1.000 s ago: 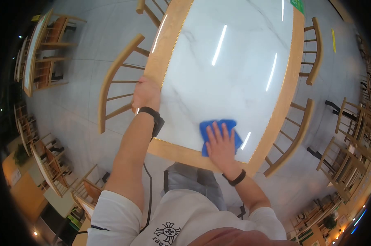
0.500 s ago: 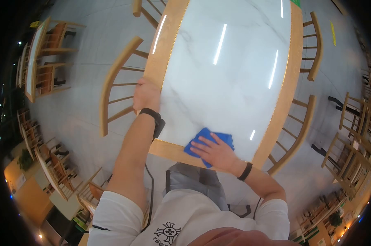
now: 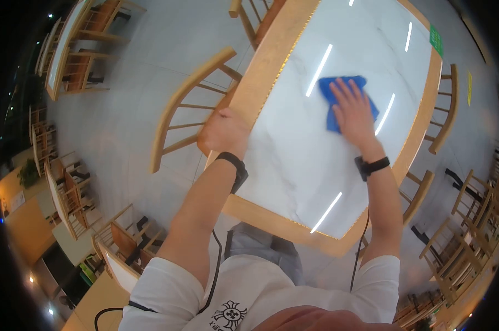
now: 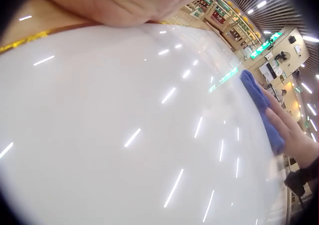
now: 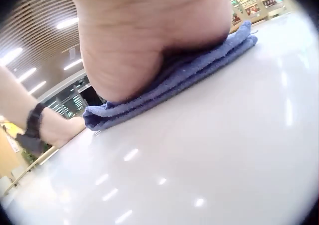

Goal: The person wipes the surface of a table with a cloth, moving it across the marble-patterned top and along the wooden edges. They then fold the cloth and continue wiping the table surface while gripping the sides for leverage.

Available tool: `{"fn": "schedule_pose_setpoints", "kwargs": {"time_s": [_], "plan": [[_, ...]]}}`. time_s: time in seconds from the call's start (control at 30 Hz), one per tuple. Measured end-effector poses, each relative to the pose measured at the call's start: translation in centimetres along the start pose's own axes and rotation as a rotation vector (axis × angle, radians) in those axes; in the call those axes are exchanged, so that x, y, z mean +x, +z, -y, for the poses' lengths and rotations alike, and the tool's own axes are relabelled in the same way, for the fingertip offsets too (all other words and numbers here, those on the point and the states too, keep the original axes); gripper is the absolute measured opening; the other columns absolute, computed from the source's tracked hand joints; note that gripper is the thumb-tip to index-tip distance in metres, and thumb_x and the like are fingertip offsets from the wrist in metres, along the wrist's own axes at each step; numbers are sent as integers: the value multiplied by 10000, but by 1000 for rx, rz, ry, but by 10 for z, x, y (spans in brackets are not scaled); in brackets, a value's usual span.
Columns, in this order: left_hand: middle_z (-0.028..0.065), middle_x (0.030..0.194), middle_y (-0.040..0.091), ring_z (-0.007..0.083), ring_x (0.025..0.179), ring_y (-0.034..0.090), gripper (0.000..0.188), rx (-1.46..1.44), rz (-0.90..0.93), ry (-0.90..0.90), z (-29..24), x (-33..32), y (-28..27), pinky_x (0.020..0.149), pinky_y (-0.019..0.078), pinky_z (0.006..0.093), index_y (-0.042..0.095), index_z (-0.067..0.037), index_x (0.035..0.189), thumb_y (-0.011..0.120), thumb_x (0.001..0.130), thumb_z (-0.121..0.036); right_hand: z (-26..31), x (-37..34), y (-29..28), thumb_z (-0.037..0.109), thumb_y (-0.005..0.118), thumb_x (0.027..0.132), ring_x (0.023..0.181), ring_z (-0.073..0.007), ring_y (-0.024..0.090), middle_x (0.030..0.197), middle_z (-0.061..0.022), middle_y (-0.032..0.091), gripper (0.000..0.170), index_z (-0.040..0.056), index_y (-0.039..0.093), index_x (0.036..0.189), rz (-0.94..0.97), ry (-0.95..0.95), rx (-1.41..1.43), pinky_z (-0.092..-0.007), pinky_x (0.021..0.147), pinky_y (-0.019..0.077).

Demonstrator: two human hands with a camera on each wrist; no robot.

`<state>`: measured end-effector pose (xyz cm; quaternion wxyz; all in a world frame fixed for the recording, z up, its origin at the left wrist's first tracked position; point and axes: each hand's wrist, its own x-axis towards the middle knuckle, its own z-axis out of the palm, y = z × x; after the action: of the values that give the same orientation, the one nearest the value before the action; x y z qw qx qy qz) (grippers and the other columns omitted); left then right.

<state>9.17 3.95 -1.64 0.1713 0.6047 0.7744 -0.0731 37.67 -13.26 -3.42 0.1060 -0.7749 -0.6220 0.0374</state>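
Observation:
A folded blue cloth (image 3: 332,105) lies on the white marble-patterned table top (image 3: 293,165). My right hand (image 3: 355,113) presses it down with the fingers stretched out over it. In the right wrist view the heel of that hand bears on the layered cloth (image 5: 174,83), which lies against the glossy surface. At the table's left side, my left hand (image 3: 227,132) grips the wooden edge (image 3: 271,66), its fingers bent over the outer side and mostly hidden. The left wrist view shows the base of the left hand (image 4: 129,3) at the gold-trimmed border.
Wooden chairs stand along both sides, one (image 3: 178,105) close by the left hand and another (image 3: 445,110) at the right. A green sticker (image 3: 436,41) marks the far right corner. A black cable (image 3: 216,270) hangs by my left arm. More tables and chairs stand around.
My right hand has swept the cloth from the near edge forward and to the right, towards the table's middle. The left hand stays on the edge while the view has turned.

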Motion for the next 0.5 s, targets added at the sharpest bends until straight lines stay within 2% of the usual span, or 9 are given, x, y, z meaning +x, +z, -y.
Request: {"fn": "schedule_pose_setpoints", "kwargs": {"time_s": [0.23,0.33,0.43,0.5], "plan": [[202,1005,801,424,961,758,578,-5,-161,52,3,0,8,886,560,511,817,-73,948,341,1065,-377,-75,91,37,358,500,1119,1597,-359,361,1729,-52,429,557,251,453,1663,-160,182,-142,-612,1277,291],[163,882,790,415,891,738,543,-20,-238,75,5,3,17,814,526,545,766,-61,836,390,1080,-367,-86,111,46,389,494,1114,1597,-374,360,1738,-51,419,576,254,440,1671,-200,257,-179,-635,1270,289],[172,880,787,421,870,740,544,21,-239,37,3,1,18,769,528,566,778,-59,840,400,1073,-373,-79,107,54,396,505,1102,1595,-390,360,1739,-59,417,597,238,436,1673,-206,294,-189,-651,1265,288],[175,968,807,437,941,757,565,17,-217,0,1,3,17,864,553,553,810,-84,908,364,1071,-389,-64,94,56,393,515,1094,1593,-399,362,1738,-70,418,609,224,436,1674,-214,277,-184,-656,1263,289]]}}
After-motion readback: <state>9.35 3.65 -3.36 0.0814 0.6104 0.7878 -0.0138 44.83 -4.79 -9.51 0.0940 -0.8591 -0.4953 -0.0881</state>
